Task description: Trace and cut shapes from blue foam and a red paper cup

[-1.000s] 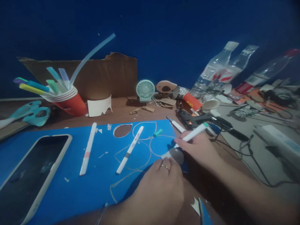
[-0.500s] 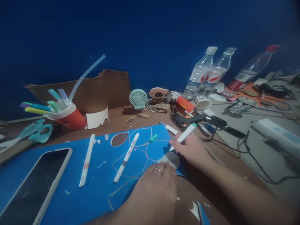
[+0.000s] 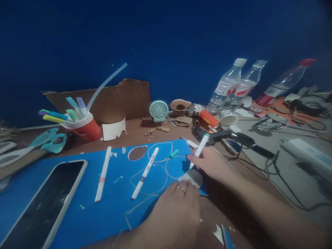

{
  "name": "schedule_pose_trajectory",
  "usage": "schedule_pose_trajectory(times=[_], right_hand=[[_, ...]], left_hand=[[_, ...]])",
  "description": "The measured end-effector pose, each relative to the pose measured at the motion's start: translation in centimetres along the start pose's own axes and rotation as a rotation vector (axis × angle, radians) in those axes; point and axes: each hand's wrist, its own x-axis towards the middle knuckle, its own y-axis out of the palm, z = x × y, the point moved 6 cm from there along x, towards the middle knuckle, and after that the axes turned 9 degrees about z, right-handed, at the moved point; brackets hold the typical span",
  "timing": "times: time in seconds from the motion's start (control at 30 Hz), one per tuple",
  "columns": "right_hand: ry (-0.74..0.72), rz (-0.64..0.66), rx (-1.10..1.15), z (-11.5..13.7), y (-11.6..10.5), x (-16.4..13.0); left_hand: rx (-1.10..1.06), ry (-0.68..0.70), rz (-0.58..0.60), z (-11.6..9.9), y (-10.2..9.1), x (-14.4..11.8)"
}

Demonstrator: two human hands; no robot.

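The pale paper piece (image 3: 196,177) lies at the right edge of the blue sheet (image 3: 114,221), between the 2 hands. Its long axis seems to run left to right, across the pen's line, though fingers cover its near side. The left hand (image 3: 178,207) is nearer, its fingers over the paper; their tips are hidden, so I cannot tell their grip. The right hand (image 3: 211,162) pinches a white pen (image 3: 200,149), which slants down and left to the paper's far edge; whether the tip touches is unclear. The hands are apart but close. A green cap (image 3: 174,154) lies just left of the pen.
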Motion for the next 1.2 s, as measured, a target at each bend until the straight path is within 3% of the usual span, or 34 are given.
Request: schedule_pose_trajectory(times=[0.33, 0.9, 1.2], right_hand=[[0.01, -0.119, 0.01, -0.8, -0.5, -1.3], [-0.016, -0.197, 0.219, -2.7, 0.0, -2.4], [0.028, -0.21, 0.139, -2.5, -0.2, -2.8]], left_hand=[[-0.033, 0.013, 0.033, 0.0, -0.1, 0.1], [-0.089, 0.009, 0.05, 0.2, 0.1, 0.0], [-0.09, 0.001, 0.047, 0.3, 0.0, -0.1]])
